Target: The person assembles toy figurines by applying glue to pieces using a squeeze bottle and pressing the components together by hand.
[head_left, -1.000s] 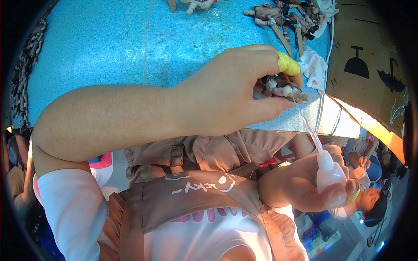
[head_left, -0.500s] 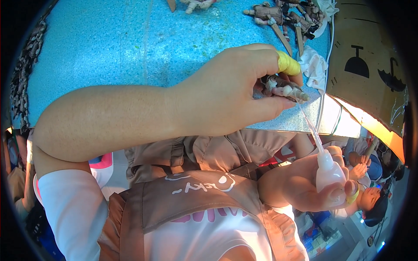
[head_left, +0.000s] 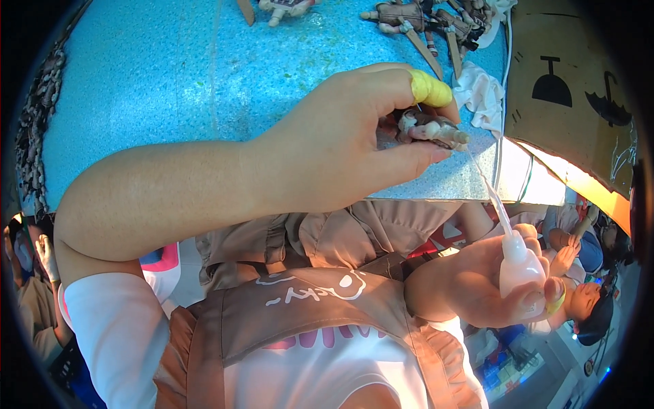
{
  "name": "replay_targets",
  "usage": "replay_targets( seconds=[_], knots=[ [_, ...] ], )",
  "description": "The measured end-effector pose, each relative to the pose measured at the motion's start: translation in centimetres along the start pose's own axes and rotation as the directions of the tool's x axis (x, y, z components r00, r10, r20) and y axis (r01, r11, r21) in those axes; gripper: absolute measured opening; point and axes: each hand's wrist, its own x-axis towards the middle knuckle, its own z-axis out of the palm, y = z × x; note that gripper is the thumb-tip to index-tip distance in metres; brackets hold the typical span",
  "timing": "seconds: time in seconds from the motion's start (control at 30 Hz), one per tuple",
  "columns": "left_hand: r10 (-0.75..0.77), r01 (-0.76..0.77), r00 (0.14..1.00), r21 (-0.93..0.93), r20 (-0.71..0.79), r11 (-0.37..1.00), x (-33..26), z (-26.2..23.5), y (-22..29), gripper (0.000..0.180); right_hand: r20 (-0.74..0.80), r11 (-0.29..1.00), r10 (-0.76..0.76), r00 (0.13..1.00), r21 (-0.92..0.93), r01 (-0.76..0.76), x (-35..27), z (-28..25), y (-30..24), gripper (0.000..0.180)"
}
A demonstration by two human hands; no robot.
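Observation:
My left hand point(head_left: 334, 146) is closed around a small doll-like figurine point(head_left: 436, 131), brown and pale, over the table's near right edge. Yellow tape covers one of its fingers, and the palm hides part of the figurine. Lower right, my right hand point(head_left: 463, 279) grips a small translucent white squeeze bottle point(head_left: 521, 269), with fingers wrapped around its body. A thin clear nozzle point(head_left: 499, 208) rises from the bottle. Its fine tip comes close to the figurine's outer end; whether they touch, I cannot tell.
On the blue speckled table point(head_left: 150, 82) lie several figurines point(head_left: 402, 15) with flat wooden sticks, far right, and another figurine point(head_left: 286, 8) beyond. A white cloth point(head_left: 480, 99) and cable border a cardboard box point(head_left: 572, 75). More figurines point(head_left: 34, 123) line the left edge. People sit at both sides.
My left hand and the figurine have shifted slightly left in the picture. The bottle in my right hand has moved a little to the right; both grips stay the same.

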Motion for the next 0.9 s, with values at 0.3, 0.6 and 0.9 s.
replay_targets(
  seconds=[0.3, 0.6, 0.9],
  knots=[
    [-0.009, 0.009, 1.0, -0.006, 0.022, 1.0, 0.1, -0.1, -0.1, 0.032, -0.093, 0.989, 0.104, 0.99, 0.112, -0.094, -0.2, -0.4, -0.2, 0.018],
    [-0.046, 0.047, 0.998, -0.011, 0.044, 0.999, 0.0, -0.3, 0.1, 0.032, 0.097, 0.997, 0.043, 0.994, 0.065, -0.05, -0.2, -1.4, 0.0, 0.018],
    [-0.095, 0.099, 0.994, -0.08, 0.052, 0.992, -0.1, -0.1, 0.3, 0.032, 0.188, 0.999, 0.039, 0.981, 0.008, -0.041, -0.6, -1.2, -0.4, 0.022]
  ],
)
